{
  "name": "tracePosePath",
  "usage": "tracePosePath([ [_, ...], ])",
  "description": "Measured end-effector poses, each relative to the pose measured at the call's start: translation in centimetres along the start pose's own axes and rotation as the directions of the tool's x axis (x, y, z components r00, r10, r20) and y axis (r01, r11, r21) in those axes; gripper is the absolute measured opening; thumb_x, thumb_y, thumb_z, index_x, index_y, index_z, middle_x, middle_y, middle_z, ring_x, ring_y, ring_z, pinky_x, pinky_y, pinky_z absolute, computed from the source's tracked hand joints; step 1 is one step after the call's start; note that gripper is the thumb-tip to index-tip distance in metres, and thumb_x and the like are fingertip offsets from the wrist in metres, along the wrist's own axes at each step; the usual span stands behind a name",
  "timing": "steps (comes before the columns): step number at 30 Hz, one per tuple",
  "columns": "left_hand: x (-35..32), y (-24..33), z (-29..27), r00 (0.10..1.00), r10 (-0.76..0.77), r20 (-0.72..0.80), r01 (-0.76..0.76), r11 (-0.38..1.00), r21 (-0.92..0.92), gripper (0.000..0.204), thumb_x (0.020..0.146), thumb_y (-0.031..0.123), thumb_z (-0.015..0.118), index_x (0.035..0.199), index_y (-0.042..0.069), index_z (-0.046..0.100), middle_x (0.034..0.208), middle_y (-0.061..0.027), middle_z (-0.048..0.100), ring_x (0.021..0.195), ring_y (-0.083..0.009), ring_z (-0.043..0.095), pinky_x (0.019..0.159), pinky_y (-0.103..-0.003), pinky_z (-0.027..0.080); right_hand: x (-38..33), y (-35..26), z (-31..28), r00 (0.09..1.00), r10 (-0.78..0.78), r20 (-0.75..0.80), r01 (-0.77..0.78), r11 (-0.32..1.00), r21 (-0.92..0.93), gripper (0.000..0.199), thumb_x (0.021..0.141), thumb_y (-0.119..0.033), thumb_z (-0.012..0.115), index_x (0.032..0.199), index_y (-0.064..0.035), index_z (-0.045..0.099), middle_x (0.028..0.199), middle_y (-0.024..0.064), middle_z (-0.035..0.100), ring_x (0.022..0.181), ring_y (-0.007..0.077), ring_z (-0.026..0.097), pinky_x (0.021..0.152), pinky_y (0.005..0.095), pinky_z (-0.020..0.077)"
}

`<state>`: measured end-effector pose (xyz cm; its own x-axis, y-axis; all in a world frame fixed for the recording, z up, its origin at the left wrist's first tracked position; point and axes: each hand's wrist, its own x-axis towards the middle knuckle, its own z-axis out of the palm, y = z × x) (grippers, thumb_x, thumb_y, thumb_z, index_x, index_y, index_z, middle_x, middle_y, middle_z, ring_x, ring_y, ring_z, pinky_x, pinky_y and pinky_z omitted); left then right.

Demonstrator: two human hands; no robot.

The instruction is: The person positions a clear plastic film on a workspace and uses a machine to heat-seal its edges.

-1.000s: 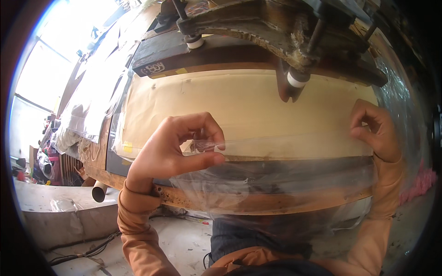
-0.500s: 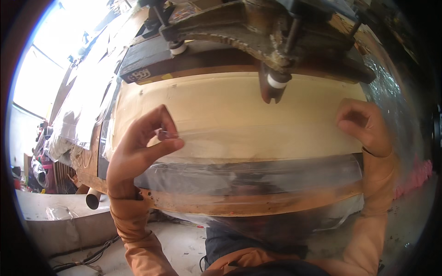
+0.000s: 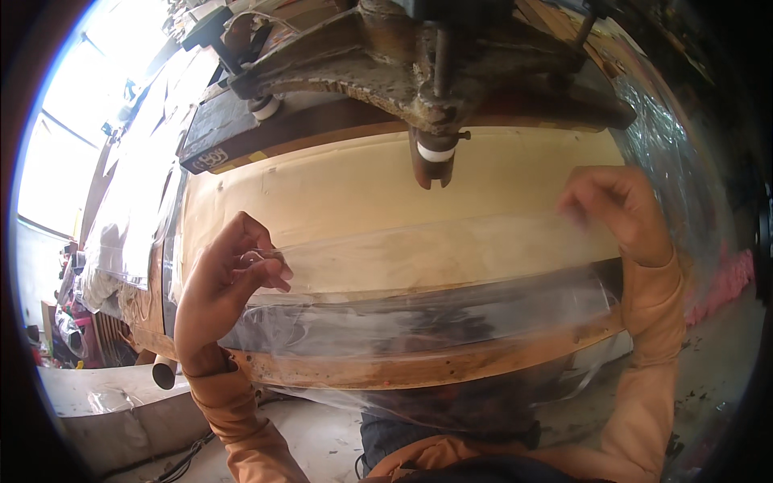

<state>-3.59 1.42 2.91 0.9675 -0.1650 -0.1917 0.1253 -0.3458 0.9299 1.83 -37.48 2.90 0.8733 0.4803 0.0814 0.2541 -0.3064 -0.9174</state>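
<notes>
A clear plastic sheet [image 3: 378, 314] stretches between my hands and drapes over the front edge of the pale work board [image 3: 362, 189]. On the left, my left hand [image 3: 241, 274] pinches an upper corner of it between thumb and fingers. Across the board, my right hand [image 3: 612, 209] is closed, thumb against fingers, at the sheet's other upper corner; its fingertips are slightly blurred. Beneath the film show a dark strip and the wooden front edge [image 3: 346, 369] of the table.
Beyond the board stands a heavy cast-metal press [image 3: 354, 72] above a dark bar [image 3: 282, 133], its forked fitting [image 3: 435, 157] hanging over the board. Crumpled clear plastic [image 3: 668, 153] lies at right, pink material [image 3: 721, 286] below it. A cardboard tube [image 3: 164, 372] pokes out at lower left.
My left hand has moved a little down and left, and my right hand slightly left. The sheet stays stretched between them. The press appears shifted left as my view turned.
</notes>
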Motion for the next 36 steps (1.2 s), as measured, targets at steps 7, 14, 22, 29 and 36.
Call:
tracePosePath([
  [7,-0.3,0.2,-0.7,0.999,0.012,-0.030,-0.010,0.997,0.070,0.017,0.087,0.010,0.062,0.093,0.006,0.046,0.077,-0.0049,0.063,0.069,-0.0117,0.062,0.059,-0.022,0.044,0.2,-0.4,0.9,0.984,0.165,-0.060,-0.139,0.940,0.312,0.025,0.094,-0.019,0.055,0.094,0.0046,0.062,0.076,0.0037,0.060,0.069,0.0098,0.056,0.063,0.0228,0.0466],
  [14,-0.1,0.7,-0.8,0.996,0.037,-0.082,-0.033,0.998,0.054,0.021,0.085,0.018,0.065,0.091,0.006,0.049,0.075,-0.0047,0.063,0.066,-0.0117,0.061,0.057,-0.022,0.042,0.2,0.6,0.2,0.999,0.024,-0.039,-0.020,0.995,0.094,0.013,0.086,-0.008,0.065,0.094,0.0021,0.061,0.076,0.0032,0.059,0.067,0.0090,0.055,0.063,0.0228,0.0458],
  [22,0.1,0.5,-0.6,0.997,0.020,-0.079,-0.015,0.998,0.065,0.018,0.086,0.017,0.064,0.092,0.007,0.051,0.079,-0.0037,0.062,0.068,-0.0103,0.061,0.058,-0.022,0.042,0.1,-0.7,0.1,0.855,-0.493,0.161,0.510,0.857,-0.081,0.048,0.073,-0.034,0.078,0.102,-0.0007,0.062,0.107,0.0125,0.056,0.098,0.0222,0.056,0.086,0.0334,0.0441],
  [29,0.6,-0.3,-0.8,1.000,0.012,-0.025,-0.011,0.998,0.060,0.015,0.088,0.015,0.062,0.094,0.006,0.052,0.081,-0.0009,0.061,0.074,-0.0092,0.061,0.060,-0.022,0.045,-0.9,-1.9,3.0,0.852,-0.284,0.441,0.405,0.889,-0.211,0.038,0.070,-0.020,0.077,0.102,-0.0041,0.064,0.115,0.0187,0.056,0.106,0.0321,0.056,0.087,0.0391,0.0462],
  [36,0.7,-0.7,-1.8,0.862,0.500,0.081,-0.499,0.813,0.299,0.057,0.086,0.042,0.061,0.126,0.002,0.051,0.112,-0.0179,0.061,0.110,-0.0278,0.057,0.099,-0.042,0.039,-1.2,0.2,2.1,0.994,-0.106,-0.038,0.109,0.989,0.096,0.010,0.086,-0.005,0.061,0.082,0.0043,0.061,0.079,0.0152,0.067,0.071,0.0205,0.067,0.063,0.0287,0.0553],
])
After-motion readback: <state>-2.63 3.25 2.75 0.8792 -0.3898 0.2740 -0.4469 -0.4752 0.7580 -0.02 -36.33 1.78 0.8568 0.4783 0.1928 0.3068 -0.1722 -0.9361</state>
